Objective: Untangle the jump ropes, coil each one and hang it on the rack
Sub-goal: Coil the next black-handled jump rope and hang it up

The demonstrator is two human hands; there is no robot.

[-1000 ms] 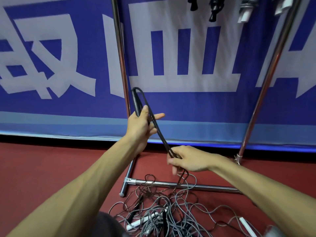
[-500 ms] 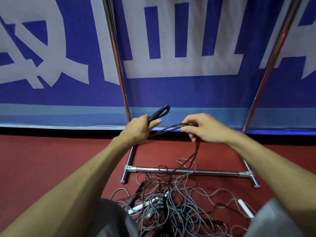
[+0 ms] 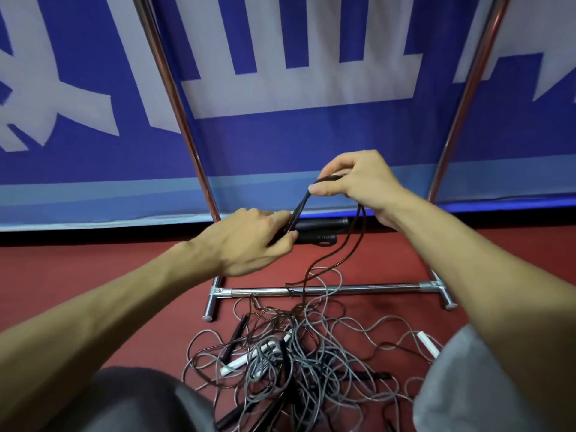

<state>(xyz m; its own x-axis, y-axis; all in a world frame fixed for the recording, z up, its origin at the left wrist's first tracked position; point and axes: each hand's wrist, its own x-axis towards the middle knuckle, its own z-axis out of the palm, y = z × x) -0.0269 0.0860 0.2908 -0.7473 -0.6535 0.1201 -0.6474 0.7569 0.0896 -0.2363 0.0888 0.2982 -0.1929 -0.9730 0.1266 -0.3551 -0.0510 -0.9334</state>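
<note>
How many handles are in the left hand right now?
2. Both black, side by side in the left hand: upper handle and lower handle, pointing right. The hand could hide another.

Both arms outstretched; left hand (image 3: 249,243) grips jump rope (image 3: 322,226); right hand (image 3: 358,179) pinches it.

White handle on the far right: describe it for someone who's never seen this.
Below the rack's floor bar lies a rope tangle. At its right edge, beside the grey-clad knee, is the white handle. It lies alone on the red floor, while the other white handles sit buried mid-tangle.
</note>
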